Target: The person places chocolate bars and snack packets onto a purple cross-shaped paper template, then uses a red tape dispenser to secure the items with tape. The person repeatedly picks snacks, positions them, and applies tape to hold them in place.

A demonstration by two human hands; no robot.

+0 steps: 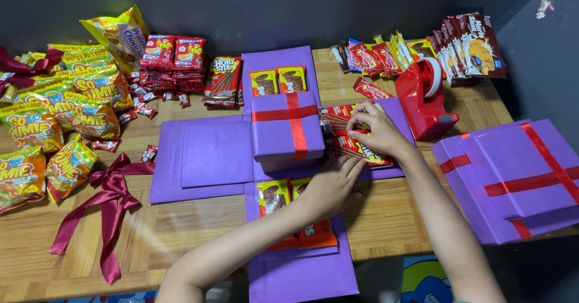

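The red snack packets (353,140) lie flat on the right-hand flap of an unfolded purple box (217,155), just beside the small ribboned purple box (283,128) that stands at its centre. The right hand (380,131) rests on top of these packets, fingers spread and pressing lightly, not closed around anything. The left hand (332,185) lies at their near edge, fingers curled against the packets and the flap, steadying rather than gripping.

The step in hand looks like setting the packets into place on that flap; the far flap (280,58) and near flap (301,267) already carry orange-and-brown snack packs, while the left-hand flap is bare. A next move would seemingly call for fixing the packets down, and the red tape dispenser (425,98) stands near the right hand on the table (181,230). Further out lie yellow snack bags (60,116), a dark red ribbon bow (108,200) and another purple wrapped box (518,176).
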